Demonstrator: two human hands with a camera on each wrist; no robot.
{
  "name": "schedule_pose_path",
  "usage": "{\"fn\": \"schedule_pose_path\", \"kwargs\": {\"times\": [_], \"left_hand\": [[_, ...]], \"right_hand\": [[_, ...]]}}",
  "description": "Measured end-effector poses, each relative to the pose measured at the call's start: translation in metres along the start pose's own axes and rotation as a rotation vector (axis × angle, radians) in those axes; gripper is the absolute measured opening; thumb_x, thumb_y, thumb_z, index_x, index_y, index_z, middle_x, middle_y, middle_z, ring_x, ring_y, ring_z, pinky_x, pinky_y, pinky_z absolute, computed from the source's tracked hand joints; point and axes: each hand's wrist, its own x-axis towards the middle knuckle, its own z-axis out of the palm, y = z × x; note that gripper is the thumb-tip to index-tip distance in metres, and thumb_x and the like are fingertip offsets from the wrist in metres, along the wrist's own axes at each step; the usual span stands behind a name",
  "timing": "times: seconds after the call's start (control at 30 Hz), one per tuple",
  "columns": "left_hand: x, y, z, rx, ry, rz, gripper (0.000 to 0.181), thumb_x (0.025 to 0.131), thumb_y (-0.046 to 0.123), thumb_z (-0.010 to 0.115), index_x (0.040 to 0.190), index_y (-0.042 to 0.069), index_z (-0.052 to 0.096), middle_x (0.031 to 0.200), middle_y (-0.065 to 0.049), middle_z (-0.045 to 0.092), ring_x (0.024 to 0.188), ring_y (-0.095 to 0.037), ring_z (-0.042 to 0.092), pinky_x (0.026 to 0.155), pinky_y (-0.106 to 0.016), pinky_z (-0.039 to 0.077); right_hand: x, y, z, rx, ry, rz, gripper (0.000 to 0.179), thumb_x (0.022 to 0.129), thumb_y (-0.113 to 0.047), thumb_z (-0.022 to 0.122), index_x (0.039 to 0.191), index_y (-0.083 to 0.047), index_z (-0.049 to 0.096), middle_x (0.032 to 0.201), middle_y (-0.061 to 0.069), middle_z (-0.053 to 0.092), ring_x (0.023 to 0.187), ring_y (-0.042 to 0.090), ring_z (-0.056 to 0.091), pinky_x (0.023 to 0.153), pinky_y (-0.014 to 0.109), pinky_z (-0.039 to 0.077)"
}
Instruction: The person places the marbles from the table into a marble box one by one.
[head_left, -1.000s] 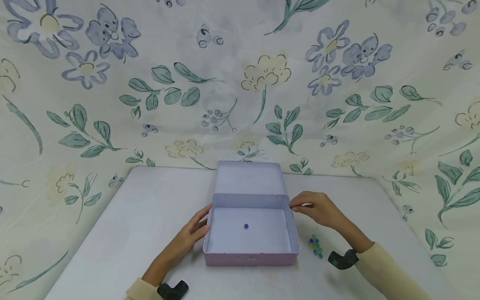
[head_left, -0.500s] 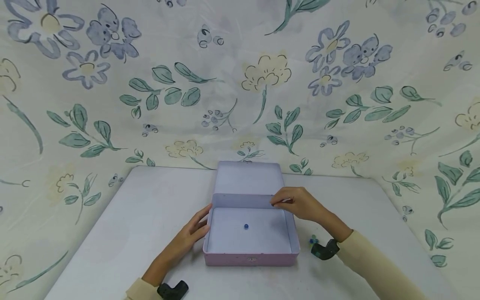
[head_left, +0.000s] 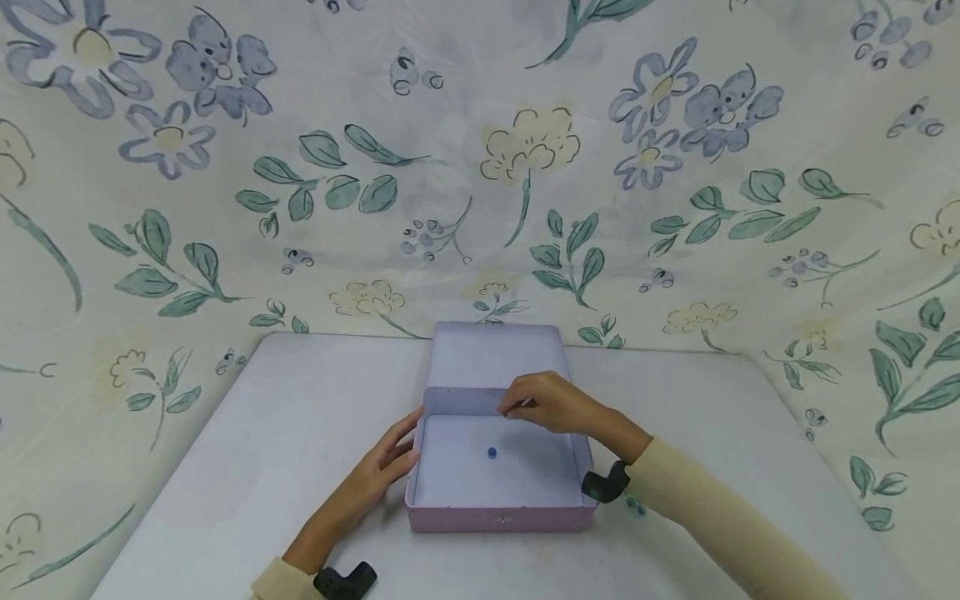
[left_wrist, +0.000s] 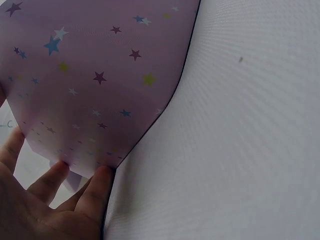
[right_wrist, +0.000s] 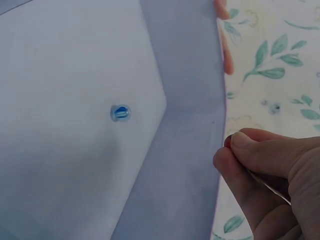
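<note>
An open tin box (head_left: pixel 501 518), pink outside with printed stars and pale lilac inside, stands on the table with its lid (head_left: pixel 495 357) tipped back. On its floor lies a clear glass marble (right_wrist: pixel 121 113) with a blue swirl. My left hand (head_left: pixel 381 460) rests against the box's left side, its spread fingertips (left_wrist: pixel 102 175) touching the starred wall. Over the box's back half, my right hand (head_left: pixel 546 402) pinches a small dark marble (right_wrist: pixel 228 142) between thumb and fingertips; most of it is hidden by them.
Right of the box lie loose marbles (head_left: pixel 636 506), partly covered by the right wrist's black camera (head_left: pixel 606 482). The white table (head_left: pixel 330 375) ends at the back against a flowered cloth (head_left: pixel 450 233).
My right hand has moved left from beside the box's right rim to over the box, carrying the pinched marble. The left hand and the box have stayed in place.
</note>
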Motion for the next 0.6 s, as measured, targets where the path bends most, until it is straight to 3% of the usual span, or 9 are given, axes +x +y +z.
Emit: {"fn": "schedule_pose_path", "kwargs": {"times": [0.27, 0.6], "left_hand": [[-0.001, -0.001, -0.002, -0.016, -0.011, 0.015, 0.060, 0.107, 0.023, 0.045, 0.160, 0.029, 0.019, 0.170, -0.007, 0.009, 0.150, -0.050, 0.017, 0.114, -0.071, 0.025], [-0.001, -0.002, -0.002, -0.004, -0.007, 0.014, 0.059, 0.107, 0.025, 0.045, 0.160, 0.031, 0.019, 0.169, -0.005, 0.011, 0.150, -0.049, 0.019, 0.113, -0.072, 0.026]], "right_hand": [[0.022, -0.005, 0.017, -0.063, -0.081, -0.035, 0.015, 0.088, 0.001, 0.073, 0.102, 0.000, 0.077, 0.097, 0.006, 0.076, 0.088, 0.011, 0.070, 0.078, 0.013, 0.056], [0.028, 0.000, 0.043, -0.085, -0.151, 0.033, 0.014, 0.090, -0.001, 0.071, 0.100, -0.005, 0.079, 0.096, 0.003, 0.076, 0.087, 0.006, 0.068, 0.078, 0.012, 0.054]]}}
